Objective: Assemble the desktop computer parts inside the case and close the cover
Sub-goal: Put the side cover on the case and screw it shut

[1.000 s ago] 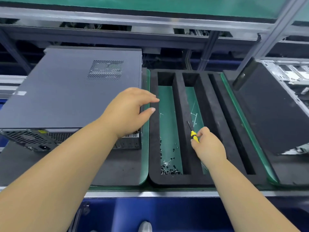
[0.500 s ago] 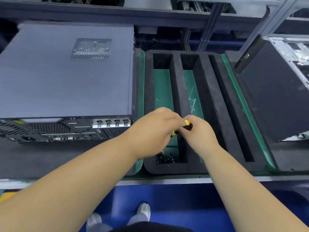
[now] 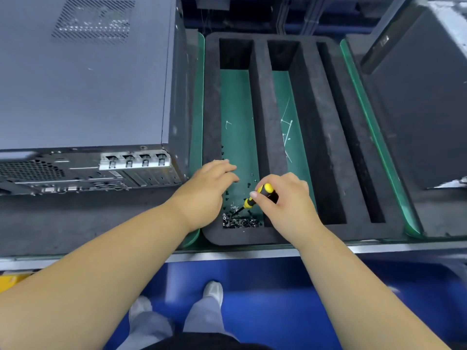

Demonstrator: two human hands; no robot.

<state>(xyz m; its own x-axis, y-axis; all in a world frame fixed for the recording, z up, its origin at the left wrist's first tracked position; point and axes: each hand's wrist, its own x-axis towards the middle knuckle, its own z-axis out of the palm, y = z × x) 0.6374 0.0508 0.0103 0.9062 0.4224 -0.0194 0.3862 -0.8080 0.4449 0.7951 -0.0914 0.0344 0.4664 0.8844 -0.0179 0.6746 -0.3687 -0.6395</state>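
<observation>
The grip of the right hand [image 3: 288, 198] holds a yellow-black screwdriver [image 3: 260, 195] with its tip in the screws [image 3: 240, 221], the left hand [image 3: 212, 188] hovers relaxed beside it, and left of both the grey case [image 3: 83, 79] lies already covered, so probably only screwing remains.

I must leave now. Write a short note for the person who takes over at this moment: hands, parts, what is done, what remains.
Right hand holds the yellow-black screwdriver, tip down in the pile of screws at the near end of the foam tray's leftmost slot.
Left hand is open, fingers over the same slot.
Computer case lies left of the tray with its cover on.
Left: pick a screw; whether the cover is already fastened cannot be seen.
</observation>
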